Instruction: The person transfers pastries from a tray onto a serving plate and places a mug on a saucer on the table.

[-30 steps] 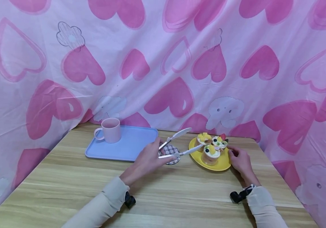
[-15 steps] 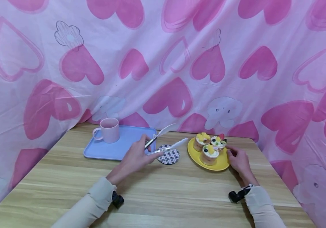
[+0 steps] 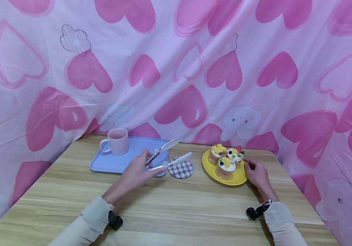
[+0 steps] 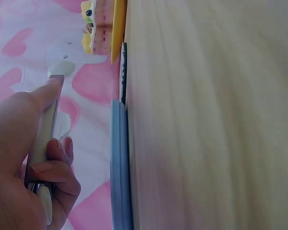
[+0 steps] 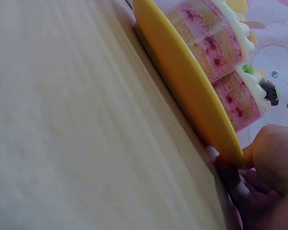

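Note:
My left hand (image 3: pixel 135 170) grips a pair of tongs (image 3: pixel 157 167) with white tips, spread apart and holding nothing. In the left wrist view the thumb and curled fingers lie around the tongs' handle (image 4: pixel 49 120). The tongs hang over the right end of a blue tray (image 3: pixel 111 166) and a round checked coaster (image 3: pixel 182 169). My right hand (image 3: pixel 258 172) pinches the right rim of a yellow plate (image 3: pixel 240 179). In the right wrist view the thumb is on top of the rim and fingers are beneath it. Three small cream-topped cakes (image 3: pixel 225 169) in clear cups stand on the plate.
A pink mug (image 3: pixel 118 141) stands on the tray's left part, its handle to the left. The wooden table (image 3: pixel 176 212) reaches back to a pink heart-patterned curtain (image 3: pixel 176 68). The coaster lies between the tray and the plate.
My left hand has drawn the tongs leftward, away from the plate and over the coaster towards the tray. The right hand keeps its hold on the plate; the cakes stay put.

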A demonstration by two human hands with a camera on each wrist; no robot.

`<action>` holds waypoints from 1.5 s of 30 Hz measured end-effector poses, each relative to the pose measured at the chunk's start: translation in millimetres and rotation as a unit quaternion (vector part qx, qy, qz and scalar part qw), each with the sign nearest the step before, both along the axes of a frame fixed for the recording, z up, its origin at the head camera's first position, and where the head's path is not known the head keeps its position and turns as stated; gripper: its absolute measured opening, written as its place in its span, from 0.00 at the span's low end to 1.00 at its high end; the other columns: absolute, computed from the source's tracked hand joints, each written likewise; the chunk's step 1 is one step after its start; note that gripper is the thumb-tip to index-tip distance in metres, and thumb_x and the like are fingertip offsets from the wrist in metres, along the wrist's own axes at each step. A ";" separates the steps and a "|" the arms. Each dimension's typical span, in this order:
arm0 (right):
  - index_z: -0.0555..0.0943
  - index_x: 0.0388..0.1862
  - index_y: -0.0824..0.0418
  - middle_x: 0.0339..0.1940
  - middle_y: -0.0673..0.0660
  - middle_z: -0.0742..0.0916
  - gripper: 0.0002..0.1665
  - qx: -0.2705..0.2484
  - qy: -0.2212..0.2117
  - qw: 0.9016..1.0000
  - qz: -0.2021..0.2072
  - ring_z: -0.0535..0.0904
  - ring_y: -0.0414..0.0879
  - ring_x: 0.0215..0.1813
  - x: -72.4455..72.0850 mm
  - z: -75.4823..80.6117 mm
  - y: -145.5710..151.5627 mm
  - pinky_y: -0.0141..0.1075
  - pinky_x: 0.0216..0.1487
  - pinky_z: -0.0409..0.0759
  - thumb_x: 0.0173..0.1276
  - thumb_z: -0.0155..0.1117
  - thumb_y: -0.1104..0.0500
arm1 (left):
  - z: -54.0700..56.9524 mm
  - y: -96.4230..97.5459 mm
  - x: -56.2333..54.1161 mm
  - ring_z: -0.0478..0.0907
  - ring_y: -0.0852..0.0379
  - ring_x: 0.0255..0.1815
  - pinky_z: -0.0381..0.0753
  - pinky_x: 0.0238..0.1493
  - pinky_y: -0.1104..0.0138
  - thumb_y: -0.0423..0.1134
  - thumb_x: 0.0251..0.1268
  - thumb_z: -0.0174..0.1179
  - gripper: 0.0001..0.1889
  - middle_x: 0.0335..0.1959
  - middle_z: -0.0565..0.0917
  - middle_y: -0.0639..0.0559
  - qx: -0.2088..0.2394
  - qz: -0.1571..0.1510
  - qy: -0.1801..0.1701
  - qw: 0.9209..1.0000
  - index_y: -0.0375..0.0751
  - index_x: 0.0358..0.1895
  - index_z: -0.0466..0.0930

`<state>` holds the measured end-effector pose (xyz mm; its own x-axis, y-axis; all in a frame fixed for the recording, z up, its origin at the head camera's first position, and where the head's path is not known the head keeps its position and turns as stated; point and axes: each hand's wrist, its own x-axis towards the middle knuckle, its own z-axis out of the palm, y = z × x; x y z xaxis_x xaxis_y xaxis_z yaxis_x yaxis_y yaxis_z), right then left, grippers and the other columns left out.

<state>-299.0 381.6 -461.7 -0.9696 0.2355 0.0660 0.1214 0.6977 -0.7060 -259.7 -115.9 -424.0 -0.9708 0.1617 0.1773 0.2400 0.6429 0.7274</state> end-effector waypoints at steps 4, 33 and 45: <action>0.75 0.79 0.63 0.71 0.71 0.80 0.27 0.002 0.001 1.000 -0.001 0.75 0.62 0.68 0.5 0.9 -0.2 0.56 0.70 0.75 0.88 0.48 0.56 | -1.3 -12.4 4.9 0.76 0.55 0.26 0.76 0.25 0.65 0.71 0.55 0.77 0.40 0.32 0.79 0.49 -0.010 0.003 -0.008 1.000 0.50 0.60 0.71; 0.73 0.81 0.63 0.73 0.72 0.78 0.27 -0.010 -0.009 1.000 -0.002 0.74 0.64 0.68 3.3 2.2 -2.6 0.59 0.72 0.75 0.89 0.47 0.56 | -7.0 -59.5 17.3 0.71 0.57 0.26 0.67 0.24 0.68 0.67 0.62 0.75 0.39 0.31 0.75 0.50 -0.057 0.002 -0.056 0.997 0.38 0.58 0.72; 0.75 0.79 0.63 0.72 0.72 0.79 0.27 -0.001 0.004 1.000 -0.001 0.75 0.63 0.68 3.2 0.9 -1.9 0.58 0.71 0.75 0.88 0.48 0.57 | -5.8 -59.2 23.1 0.66 0.57 0.23 0.60 0.22 0.66 0.67 0.62 0.75 0.38 0.26 0.66 0.52 -0.110 0.002 -0.052 0.993 0.37 0.51 0.69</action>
<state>-295.8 379.7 -460.8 -0.9686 0.2378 0.0730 0.1175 0.6961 -0.7083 -236.6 -175.1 -429.8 -0.9825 0.1824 0.0366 0.1685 0.7892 0.5905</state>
